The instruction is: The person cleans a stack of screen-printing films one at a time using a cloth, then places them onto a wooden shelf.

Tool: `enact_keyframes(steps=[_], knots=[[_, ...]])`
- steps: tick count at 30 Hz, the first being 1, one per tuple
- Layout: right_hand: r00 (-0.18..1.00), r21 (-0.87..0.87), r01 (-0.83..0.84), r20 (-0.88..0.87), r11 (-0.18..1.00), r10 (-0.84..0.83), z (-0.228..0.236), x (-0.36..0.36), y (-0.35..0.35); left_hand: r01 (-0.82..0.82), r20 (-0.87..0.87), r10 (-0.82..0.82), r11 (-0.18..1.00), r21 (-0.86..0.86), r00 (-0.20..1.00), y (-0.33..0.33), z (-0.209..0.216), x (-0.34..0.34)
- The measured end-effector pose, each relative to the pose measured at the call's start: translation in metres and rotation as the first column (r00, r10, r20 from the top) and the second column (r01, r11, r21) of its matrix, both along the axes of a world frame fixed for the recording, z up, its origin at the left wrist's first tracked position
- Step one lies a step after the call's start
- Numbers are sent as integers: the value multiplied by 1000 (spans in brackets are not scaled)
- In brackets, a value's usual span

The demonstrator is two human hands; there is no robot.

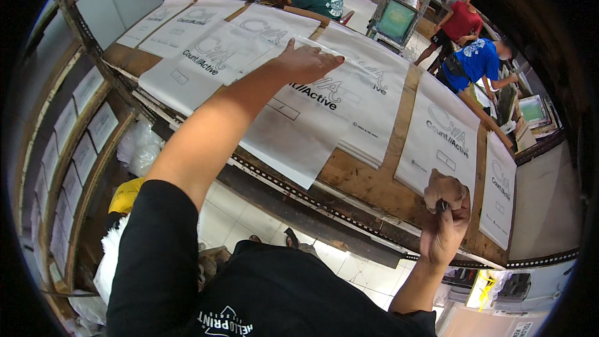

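My left hand [307, 63] reaches far across the table with its fingers stretched out and spread. It lies at the far end of a white printed plastic sheet [293, 143], which slants over other sheets and hangs a little past the near edge. Whether the fingertips press on this sheet or the one below, I cannot tell. Closer to me on the right, my right hand [444, 234] is closed around a crumpled beige rag [444, 188]. The rag is held just above the near end of another printed sheet [437, 134].
More printed sheets lie in stacks [215, 56] along the brown tabletop [359, 175]. A wooden rack [68, 175] with white sheets stands at left. Beyond the table are a person in green [321, 0], one in red [463, 22] and one in blue [474, 62], near framed screens [396, 20].
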State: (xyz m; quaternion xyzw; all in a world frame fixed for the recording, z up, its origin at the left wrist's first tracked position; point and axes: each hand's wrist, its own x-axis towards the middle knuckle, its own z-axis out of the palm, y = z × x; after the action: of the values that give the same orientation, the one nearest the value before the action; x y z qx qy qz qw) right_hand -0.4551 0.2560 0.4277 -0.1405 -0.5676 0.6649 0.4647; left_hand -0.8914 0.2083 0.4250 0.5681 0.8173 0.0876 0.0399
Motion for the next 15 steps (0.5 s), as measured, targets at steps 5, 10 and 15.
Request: enact_keyframes(steps=[5, 10, 15], knots=[[997, -13, 55, 46, 998, -54, -1, 39, 8, -45, -87, 38, 996, -77, 995, 35, -29, -8], [986, 19, 135, 95, 991, -136, 9, 52, 9, -76, -140, 69, 996, -46, 988, 51, -10, 1], [989, 51, 1, 151, 999, -9, -1, 67, 34, 30, 14, -40, 901, 433, 999, -33, 20, -1]])
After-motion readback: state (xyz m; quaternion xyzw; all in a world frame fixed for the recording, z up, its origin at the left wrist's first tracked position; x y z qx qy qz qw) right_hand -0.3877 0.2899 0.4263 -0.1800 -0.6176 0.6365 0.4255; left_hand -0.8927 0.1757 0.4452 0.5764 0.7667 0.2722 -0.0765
